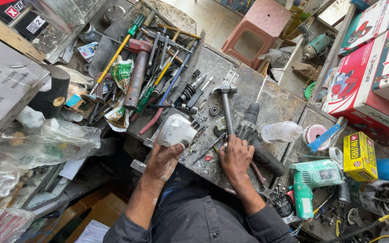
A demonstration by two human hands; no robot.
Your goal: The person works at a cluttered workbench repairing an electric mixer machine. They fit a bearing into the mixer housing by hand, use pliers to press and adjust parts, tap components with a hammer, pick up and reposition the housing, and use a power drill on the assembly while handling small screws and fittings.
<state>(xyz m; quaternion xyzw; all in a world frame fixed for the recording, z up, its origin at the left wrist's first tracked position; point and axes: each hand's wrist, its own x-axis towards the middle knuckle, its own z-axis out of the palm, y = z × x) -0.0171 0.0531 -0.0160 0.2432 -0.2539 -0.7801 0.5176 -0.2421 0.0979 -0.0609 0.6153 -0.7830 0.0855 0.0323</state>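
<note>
My left hand [164, 159] grips a pale grey metal housing part [176, 130] and holds it against the front of the worn workbench [275, 101]. My right hand [235, 155] rests fingers-down on the bench beside a black power drill body [254, 135], touching small parts there; what it pinches is hidden. A steel hammer [226, 105] lies just beyond the right hand, handle pointing toward me. A drill bit [209, 148] and small screws lie between the two hands.
A pile of screwdrivers, pliers and wrenches [154, 67] covers the bench's far left. A white plastic bottle [281, 132], a teal drill [309, 180] and a yellow box [359, 155] sit to the right. Red tool boxes [365, 81] stack at right; a pink stool [257, 31] stands beyond.
</note>
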